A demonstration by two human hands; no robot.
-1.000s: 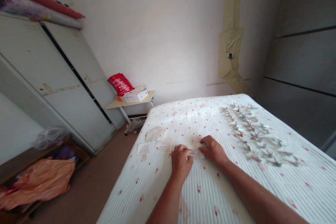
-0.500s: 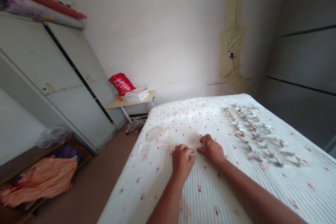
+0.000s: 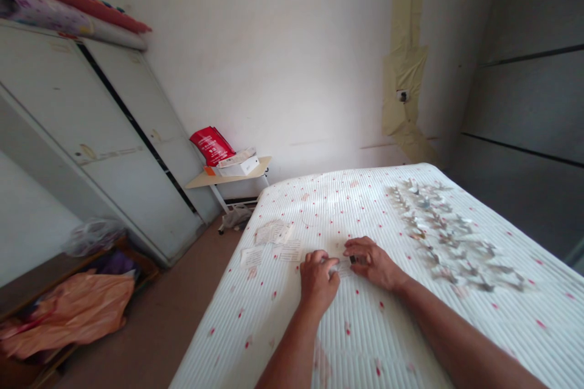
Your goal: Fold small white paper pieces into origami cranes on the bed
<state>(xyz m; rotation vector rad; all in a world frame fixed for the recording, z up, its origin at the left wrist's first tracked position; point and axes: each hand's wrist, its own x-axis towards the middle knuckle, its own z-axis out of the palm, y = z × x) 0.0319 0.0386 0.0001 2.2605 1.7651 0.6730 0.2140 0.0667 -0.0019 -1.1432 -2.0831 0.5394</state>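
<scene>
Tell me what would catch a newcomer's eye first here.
Most likely the rows of small greyish folded-paper figures at right on the white, red-dotted ribbed cover. Next, the glossy red bag on the small pale table by the white wall, then the crumpled orange sheet at lower left.

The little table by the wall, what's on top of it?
On the little table: a red bag, a white box with paper on top, and something orange. The bag's and box's insides are hidden.

The paper is partly hidden by the left hand and right hand. Print on the sheets at left cannot be read. The folded pieces at right are blurred; the bed is cut off near.
</scene>
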